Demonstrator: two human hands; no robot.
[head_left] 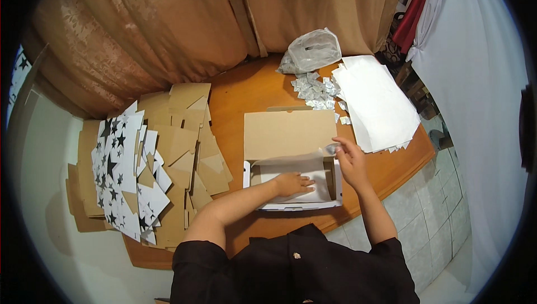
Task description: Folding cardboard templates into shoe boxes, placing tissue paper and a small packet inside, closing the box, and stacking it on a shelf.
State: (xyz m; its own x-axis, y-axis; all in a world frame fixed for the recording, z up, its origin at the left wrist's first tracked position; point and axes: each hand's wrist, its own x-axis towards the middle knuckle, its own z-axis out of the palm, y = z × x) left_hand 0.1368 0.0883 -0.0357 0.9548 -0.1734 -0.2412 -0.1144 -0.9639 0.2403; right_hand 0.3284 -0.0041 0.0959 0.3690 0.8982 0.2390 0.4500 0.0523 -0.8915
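An open cardboard box (290, 136) stands in front of me on the table, its brown lid raised at the far side and its outer walls white. White thin paper (313, 172) lines the inside, and its far edge lifts up against the lid. My left hand (293, 184) lies on this paper with the fingers stretched out. At the box's right far corner, my right hand (351, 161) pinches a small silvery-white sachet (332, 149) between thumb and fingers.
Flat cardboard blanks (173, 141), some with black stars on white, pile up at left. Small loose sachets (314, 91) lie beyond the box beside a clear plastic bag (316, 49). A stack of white paper sheets (380, 102) covers the table's right side. Brown curtains (168, 18) hang behind.
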